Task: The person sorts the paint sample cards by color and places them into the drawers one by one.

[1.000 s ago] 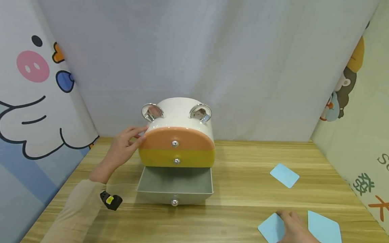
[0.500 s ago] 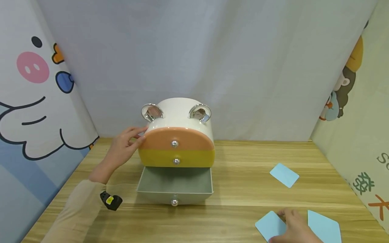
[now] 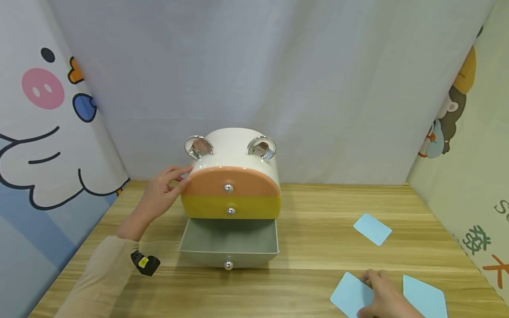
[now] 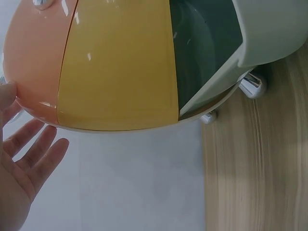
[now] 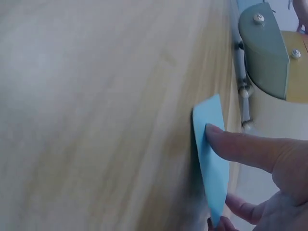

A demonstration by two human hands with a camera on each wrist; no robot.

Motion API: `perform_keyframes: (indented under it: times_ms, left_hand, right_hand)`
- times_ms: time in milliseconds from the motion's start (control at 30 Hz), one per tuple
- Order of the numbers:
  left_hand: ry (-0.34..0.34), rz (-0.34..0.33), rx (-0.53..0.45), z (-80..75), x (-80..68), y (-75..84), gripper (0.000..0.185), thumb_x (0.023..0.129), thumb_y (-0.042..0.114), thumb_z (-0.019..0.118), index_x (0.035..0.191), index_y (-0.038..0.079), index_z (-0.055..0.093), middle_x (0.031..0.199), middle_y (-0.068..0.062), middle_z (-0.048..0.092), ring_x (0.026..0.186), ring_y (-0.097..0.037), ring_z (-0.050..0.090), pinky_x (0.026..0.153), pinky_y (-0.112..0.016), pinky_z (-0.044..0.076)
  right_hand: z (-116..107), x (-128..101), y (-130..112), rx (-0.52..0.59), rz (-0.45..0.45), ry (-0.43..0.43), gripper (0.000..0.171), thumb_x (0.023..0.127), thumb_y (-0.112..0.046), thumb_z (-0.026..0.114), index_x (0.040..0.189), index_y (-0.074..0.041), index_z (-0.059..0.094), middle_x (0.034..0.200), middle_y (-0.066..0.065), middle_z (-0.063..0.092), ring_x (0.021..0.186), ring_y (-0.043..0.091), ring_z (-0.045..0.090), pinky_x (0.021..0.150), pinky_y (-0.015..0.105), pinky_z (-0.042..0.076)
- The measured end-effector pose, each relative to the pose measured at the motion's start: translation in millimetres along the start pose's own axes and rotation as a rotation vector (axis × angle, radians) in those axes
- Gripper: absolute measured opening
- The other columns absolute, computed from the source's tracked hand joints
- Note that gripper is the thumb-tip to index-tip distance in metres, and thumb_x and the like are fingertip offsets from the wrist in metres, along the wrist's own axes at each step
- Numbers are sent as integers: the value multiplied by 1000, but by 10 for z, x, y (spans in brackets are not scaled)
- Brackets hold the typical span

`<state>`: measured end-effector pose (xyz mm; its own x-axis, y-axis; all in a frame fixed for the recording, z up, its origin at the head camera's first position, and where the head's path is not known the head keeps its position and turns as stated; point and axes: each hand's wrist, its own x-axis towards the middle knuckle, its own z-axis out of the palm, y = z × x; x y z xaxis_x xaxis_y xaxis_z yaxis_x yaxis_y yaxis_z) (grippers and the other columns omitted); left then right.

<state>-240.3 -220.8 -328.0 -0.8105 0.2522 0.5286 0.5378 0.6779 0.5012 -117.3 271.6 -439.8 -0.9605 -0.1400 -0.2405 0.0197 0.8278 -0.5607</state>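
A small white drawer cabinet [image 3: 234, 145] with shiny round ears stands on the table. Its orange top drawer [image 3: 214, 181] and yellow middle drawer [image 3: 210, 207] are pushed in, while the grey-green bottom drawer [image 3: 254, 259] is pulled out with nothing visible inside. My left hand [image 3: 159, 194] rests against the cabinet's upper left side; in the left wrist view its thumb [image 4: 6, 94] touches the orange front, fingers extended. At lower right, my right hand [image 3: 385, 298] pinches a light blue card [image 3: 350, 293] by its edges. The right wrist view shows the thumb on this card [image 5: 214, 173], slightly tilted.
Another blue card [image 3: 423, 296] lies just right of my right hand. A further blue card [image 3: 372, 229] lies farther back. A grey-white curtain [image 3: 338, 88] hangs behind the wooden table [image 3: 310, 247], with printed panels on both sides.
My right hand has shifted slightly forward, and its blue card has slid a little left and away from me. The left hand and drawers stay as they were.
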Motion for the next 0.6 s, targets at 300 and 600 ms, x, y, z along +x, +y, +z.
perform_keyframes:
  times_ms: [300, 600]
  left_hand:
    - [-10, -1, 4, 3, 1, 6, 34, 92, 17, 53, 124, 3, 56, 110, -16, 56, 88, -28, 58, 65, -40, 55]
    - [-2, 6, 2, -7, 3, 1, 34, 92, 16, 54, 124, 3, 56, 110, -15, 56, 88, -28, 59, 65, -41, 55]
  right_hand:
    - [-232, 113, 222, 424, -206, -265, 23, 80, 5, 55, 100, 14, 49, 81, 4, 41, 69, 6, 38, 57, 19, 34]
    - [-433, 229, -46, 492, -134, -358, 25, 84, 0, 47, 108, 7, 49, 88, 6, 42, 78, 14, 40, 60, 21, 37]
